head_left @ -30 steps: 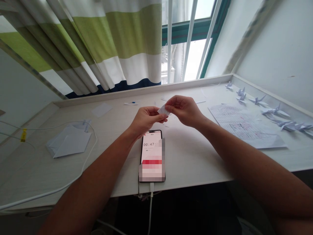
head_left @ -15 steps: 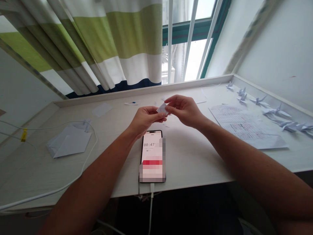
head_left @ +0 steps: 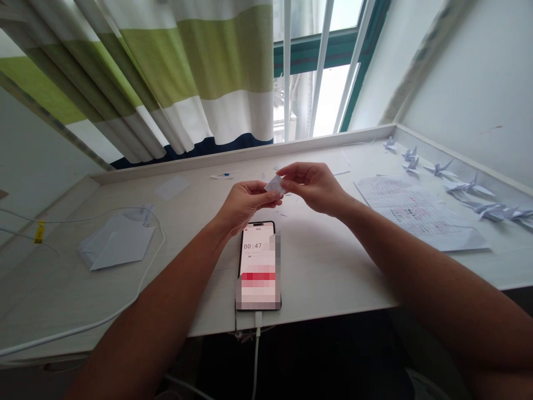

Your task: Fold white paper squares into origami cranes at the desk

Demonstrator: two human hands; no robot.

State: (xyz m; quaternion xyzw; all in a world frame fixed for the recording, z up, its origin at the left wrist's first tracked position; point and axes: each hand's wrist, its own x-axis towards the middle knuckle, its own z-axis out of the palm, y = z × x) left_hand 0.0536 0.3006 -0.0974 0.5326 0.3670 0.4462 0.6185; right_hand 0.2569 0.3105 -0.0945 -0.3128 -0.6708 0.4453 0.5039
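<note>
A small folded piece of white paper point(head_left: 273, 184) is held up between both hands, above the middle of the white desk. My left hand point(head_left: 246, 201) pinches its lower edge, thumb in front and fingers behind. On its right side, the thumb and index finger of my right hand point(head_left: 313, 185) grip the paper. The fingers partly cover it, so its full folded shape is hidden. Just below the hands lies a phone point(head_left: 258, 261) with a running timer on its screen.
Several folded paper cranes point(head_left: 438, 168) line the right edge. Near them is a printed sheet point(head_left: 416, 214). White paper pieces point(head_left: 122, 241) lie left, beside a white cable point(head_left: 160, 222). A charging cable point(head_left: 256, 355) hangs from the phone. The desk's raised rim point(head_left: 187, 162) runs below the curtain.
The camera view has shifted slightly. Both hands keep hold of the folded paper in nearly the same place, with little visible change in its shape.
</note>
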